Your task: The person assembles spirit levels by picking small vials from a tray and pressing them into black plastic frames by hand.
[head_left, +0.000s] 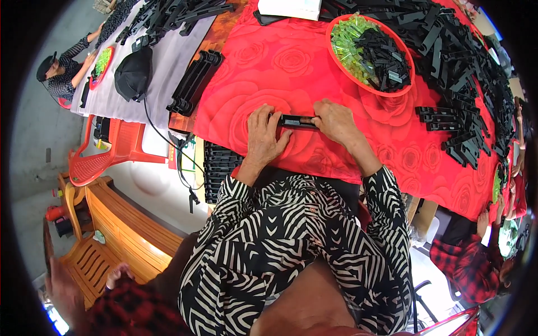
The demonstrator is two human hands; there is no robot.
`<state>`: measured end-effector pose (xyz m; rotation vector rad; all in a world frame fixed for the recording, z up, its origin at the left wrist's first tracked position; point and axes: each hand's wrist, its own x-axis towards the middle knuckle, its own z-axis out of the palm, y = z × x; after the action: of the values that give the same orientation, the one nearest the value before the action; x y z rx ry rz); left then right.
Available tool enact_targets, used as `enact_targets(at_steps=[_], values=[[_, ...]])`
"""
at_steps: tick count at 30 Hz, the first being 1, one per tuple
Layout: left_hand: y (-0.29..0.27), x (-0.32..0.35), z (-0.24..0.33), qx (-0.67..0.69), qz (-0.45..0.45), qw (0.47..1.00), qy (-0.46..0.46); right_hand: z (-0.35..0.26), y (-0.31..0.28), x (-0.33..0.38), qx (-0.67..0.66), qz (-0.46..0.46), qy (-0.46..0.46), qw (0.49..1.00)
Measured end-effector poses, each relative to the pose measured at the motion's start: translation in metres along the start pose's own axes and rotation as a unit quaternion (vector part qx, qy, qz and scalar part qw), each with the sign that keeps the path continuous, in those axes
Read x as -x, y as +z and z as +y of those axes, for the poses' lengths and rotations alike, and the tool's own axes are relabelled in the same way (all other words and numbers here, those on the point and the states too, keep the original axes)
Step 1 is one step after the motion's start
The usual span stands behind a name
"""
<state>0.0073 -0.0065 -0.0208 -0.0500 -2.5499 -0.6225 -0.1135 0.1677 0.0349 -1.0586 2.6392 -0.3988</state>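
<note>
A small, long black plastic part [292, 120] lies level just above or on the red rose-patterned tablecloth [230, 120]. My left hand [264, 134] grips its left end between thumb and fingers. At the other end, my right hand [337, 122] is closed on the part, its fingertips pressed together there. Whether the right fingers also pinch a small piece is hidden. Beyond my right hand stands a red round tray [376, 94] holding clear yellow-green pieces [348, 42] and small black pieces [384, 59].
Loose black plastic strips [448, 50] pile up at the right, with a smaller heap [462, 131] nearer. Stacked black parts [196, 81] lie at the table's left edge. A black cap [133, 74] rests on the neighbouring table. Other people [61, 75] sit nearby. A red chair [120, 143] stands at left.
</note>
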Motion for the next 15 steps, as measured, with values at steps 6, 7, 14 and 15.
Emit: enact_targets(at_steps=[6,7,14,15], values=[[0.003,-0.004,0.004,0.015,0.021,1.000,0.011,0.001,-0.005,0.004,0.005,0.006,-0.012,1.000],[-0.004,0.004,0.000,-0.002,0.025,1.000,0.002,-0.008,-0.002,0.001,-0.007,0.007,-0.028,1.000],[-0.009,0.003,0.014,-0.005,0.008,0.999,0.050,-0.001,0.007,0.008,-0.001,0.037,-0.092,0.995],[-0.009,0.000,0.017,0.009,-0.006,0.996,0.091,0.001,0.005,0.007,-0.003,0.036,-0.097,0.995]])
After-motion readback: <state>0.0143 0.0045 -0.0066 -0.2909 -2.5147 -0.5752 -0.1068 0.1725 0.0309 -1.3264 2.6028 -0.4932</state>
